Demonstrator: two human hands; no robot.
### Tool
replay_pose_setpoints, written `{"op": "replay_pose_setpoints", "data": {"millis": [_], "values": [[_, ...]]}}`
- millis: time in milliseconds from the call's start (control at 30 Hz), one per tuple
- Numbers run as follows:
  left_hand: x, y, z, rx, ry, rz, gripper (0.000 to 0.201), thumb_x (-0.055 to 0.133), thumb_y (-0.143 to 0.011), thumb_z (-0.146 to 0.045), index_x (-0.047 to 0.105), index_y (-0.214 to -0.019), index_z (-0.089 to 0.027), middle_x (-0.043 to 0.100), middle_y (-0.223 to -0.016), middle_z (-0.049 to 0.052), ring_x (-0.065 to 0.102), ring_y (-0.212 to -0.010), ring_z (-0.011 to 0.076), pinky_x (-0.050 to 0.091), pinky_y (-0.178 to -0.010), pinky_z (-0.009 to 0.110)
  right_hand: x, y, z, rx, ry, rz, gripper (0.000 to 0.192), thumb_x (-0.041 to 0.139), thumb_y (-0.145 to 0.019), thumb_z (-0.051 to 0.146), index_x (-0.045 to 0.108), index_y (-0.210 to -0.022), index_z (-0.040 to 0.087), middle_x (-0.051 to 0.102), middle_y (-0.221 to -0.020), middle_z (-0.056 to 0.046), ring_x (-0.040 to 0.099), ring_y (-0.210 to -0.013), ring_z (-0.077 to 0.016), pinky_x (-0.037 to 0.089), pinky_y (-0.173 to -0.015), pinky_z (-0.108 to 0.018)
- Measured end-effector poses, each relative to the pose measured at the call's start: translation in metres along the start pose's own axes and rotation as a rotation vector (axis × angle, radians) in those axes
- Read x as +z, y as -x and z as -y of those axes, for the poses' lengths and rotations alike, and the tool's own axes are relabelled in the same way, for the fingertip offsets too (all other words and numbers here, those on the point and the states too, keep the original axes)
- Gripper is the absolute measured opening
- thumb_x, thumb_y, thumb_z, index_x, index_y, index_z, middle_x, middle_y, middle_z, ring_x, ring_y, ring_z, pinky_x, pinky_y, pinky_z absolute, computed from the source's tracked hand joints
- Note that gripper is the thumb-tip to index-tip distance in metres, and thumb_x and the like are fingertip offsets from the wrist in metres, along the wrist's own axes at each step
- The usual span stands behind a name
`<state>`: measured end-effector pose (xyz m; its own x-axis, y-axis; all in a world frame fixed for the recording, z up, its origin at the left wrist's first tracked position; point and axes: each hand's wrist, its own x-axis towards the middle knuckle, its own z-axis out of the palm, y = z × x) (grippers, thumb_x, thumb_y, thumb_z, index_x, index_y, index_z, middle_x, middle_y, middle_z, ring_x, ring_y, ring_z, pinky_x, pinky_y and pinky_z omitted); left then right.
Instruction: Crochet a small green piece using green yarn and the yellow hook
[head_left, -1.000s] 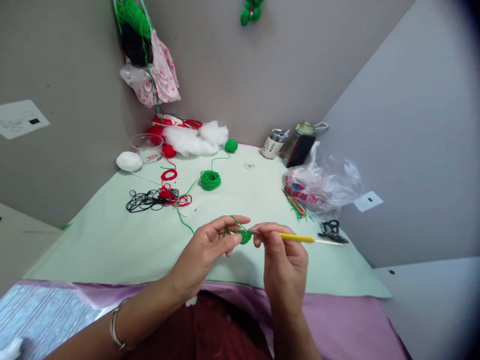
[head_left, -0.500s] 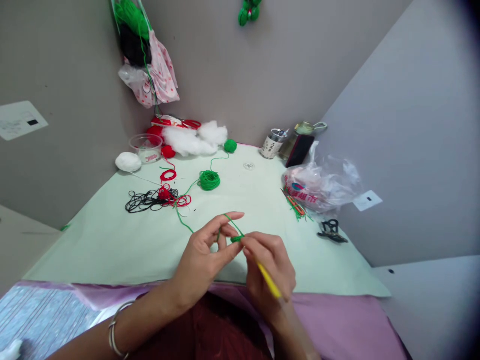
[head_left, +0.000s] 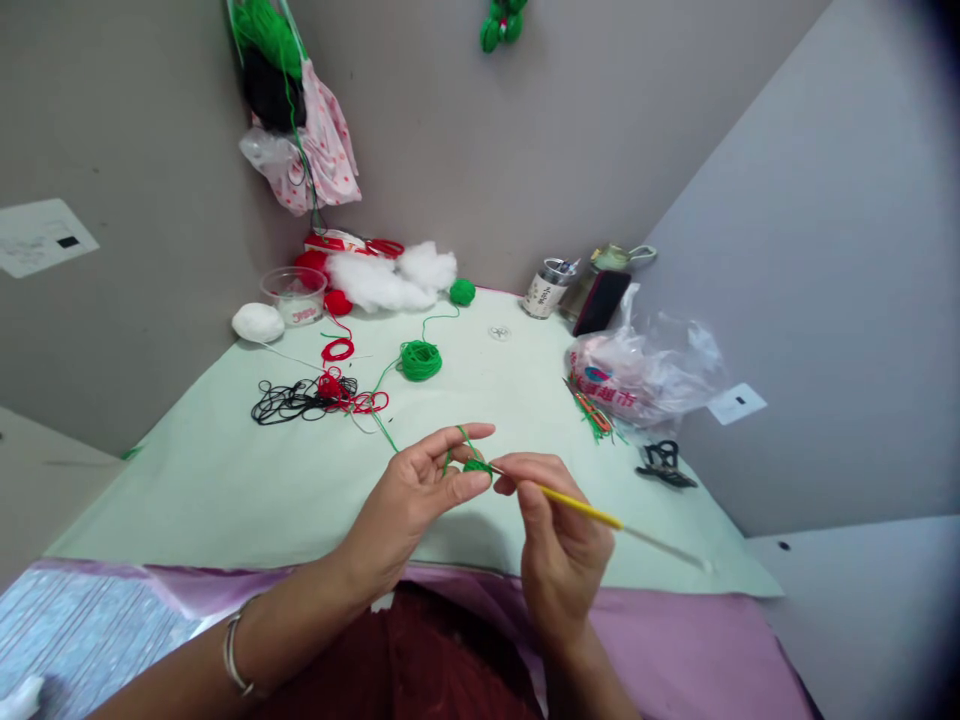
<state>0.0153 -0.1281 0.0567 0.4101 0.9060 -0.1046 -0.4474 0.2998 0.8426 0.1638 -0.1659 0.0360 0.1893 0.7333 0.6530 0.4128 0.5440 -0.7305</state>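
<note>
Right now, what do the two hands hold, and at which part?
The left hand pinches the small green crochet piece at its edge. The right hand grips the crochet hook near the front of its yellow handle.

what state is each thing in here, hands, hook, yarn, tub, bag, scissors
left hand: pinching small green crochet piece
right hand: gripping yellow-handled crochet hook, tip in the piece
green yarn ball: partly unwound
black and red yarn: loose, tangled
clear plastic tub: uncovered
clear plastic bag: crumpled
black scissors: lying flat

A small green crochet piece (head_left: 475, 466) meets the yellow hook (head_left: 581, 510), slanting down rightward.
</note>
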Motion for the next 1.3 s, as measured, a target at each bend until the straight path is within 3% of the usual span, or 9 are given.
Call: {"op": "replay_pose_setpoints", "data": {"millis": [100,167,267,467,767,933,1100,1233,1300], "values": [[0.0,-0.002,0.003,-0.092,0.099,0.02,0.043,0.092,-0.079,-0.033,0.082,-0.12,-0.025,0.067,-0.089,-0.001,0.055,-0.078,0.0104,0.045,-0.085,0.025,0.001,0.008,-0.005,-0.284,0.268,0.009,0.036,0.065,-0.098,0.007,0.077,-0.123,0.029,0.076,-0.112,-0.008,0.073,-0.098,-0.0216,0.061,-0.078,-0.035],[-0.002,-0.004,0.003,-0.194,0.191,0.082,0.038,0.089,-0.081,-0.034,0.083,-0.117,-0.021,0.059,-0.072,-0.005,0.038,-0.056,0.0042,0.047,-0.079,0.024,0.0,0.009,-0.006,-0.357,0.318,-0.014,0.039,0.066,-0.097,0.006,0.076,-0.126,0.03,0.076,-0.115,-0.009,0.073,-0.098,-0.0222,0.061,-0.078,-0.035],[-0.006,-0.007,0.002,-0.223,0.274,0.123,0.029,0.085,-0.086,-0.031,0.085,-0.112,-0.017,0.039,-0.058,-0.012,0.016,-0.049,0.0026,0.05,-0.081,0.024,-0.003,0.004,-0.004,-0.175,0.113,-0.101,0.031,0.061,-0.1,0.009,0.078,-0.117,0.029,0.077,-0.098,-0.005,0.071,-0.086,-0.0204,0.058,-0.071,-0.035],[-0.002,-0.004,0.002,-0.03,0.035,0.081,0.032,0.088,-0.083,-0.025,0.084,-0.115,-0.027,0.069,-0.093,0.0,0.05,-0.07,0.0083,0.043,-0.065,0.02,-0.003,-0.006,0.001,0.126,-0.236,-0.053,0.02,0.062,-0.103,0.021,0.081,-0.1,0.027,0.076,-0.09,-0.003,0.065,-0.079,-0.0165,0.053,-0.069,-0.031],[-0.009,0.0,0.003,0.076,-0.168,0.078,0.023,0.079,-0.092,-0.032,0.082,-0.115,-0.03,0.068,-0.097,-0.001,0.051,-0.084,0.0134,0.042,-0.074,0.024,-0.006,-0.004,-0.007,0.277,-0.415,-0.068,0.022,0.057,-0.107,0.028,0.077,-0.1,0.024,0.077,-0.093,-0.002,0.066,-0.075,-0.0126,0.055,-0.072,-0.028],[-0.01,0.001,0.001,0.137,-0.301,0.048,0.025,0.076,-0.092,-0.025,0.08,-0.116,-0.03,0.066,-0.094,-0.001,0.053,-0.085,0.0143,0.042,-0.082,0.027,-0.01,-0.002,0.0,0.135,-0.213,-0.031,0.024,0.051,-0.108,0.02,0.075,-0.106,0.024,0.078,-0.096,-0.002,0.069,-0.077,-0.0136,0.057,-0.073,-0.029],[-0.005,0.003,0.004,0.282,-0.444,-0.046,0.029,0.077,-0.086,-0.017,0.081,-0.114,-0.027,0.061,-0.091,-0.001,0.05,-0.074,0.012,0.043,-0.077,0.027,-0.01,0.002,-0.001,-0.209,0.114,0.093,0.027,0.051,-0.103,0.007,0.07,-0.115,0.022,0.077,-0.099,-0.006,0.072,-0.089,-0.0172,0.059,-0.078,-0.031],[-0.003,0.0,0.007,0.05,-0.169,-0.001,0.043,0.086,-0.083,-0.032,0.078,-0.124,-0.027,0.061,-0.086,-0.002,0.049,-0.073,0.0111,0.04,-0.071,0.024,-0.005,0.008,-0.012,-0.448,0.387,0.024,0.034,0.063,-0.097,0.004,0.073,-0.124,0.022,0.075,-0.107,-0.009,0.073,-0.095,-0.0209,0.06,-0.076,-0.033],[-0.005,-0.003,0.006,-0.132,0.02,0.077,0.048,0.089,-0.081,-0.036,0.078,-0.127,-0.025,0.061,-0.084,-0.002,0.048,-0.069,0.0087,0.042,-0.072,0.023,-0.004,0.009,-0.014,-0.43,0.365,-0.019,0.035,0.063,-0.097,0.006,0.074,-0.124,0.024,0.075,-0.111,-0.01,0.073,-0.097,-0.0216,0.061,-0.077,-0.034]]}}
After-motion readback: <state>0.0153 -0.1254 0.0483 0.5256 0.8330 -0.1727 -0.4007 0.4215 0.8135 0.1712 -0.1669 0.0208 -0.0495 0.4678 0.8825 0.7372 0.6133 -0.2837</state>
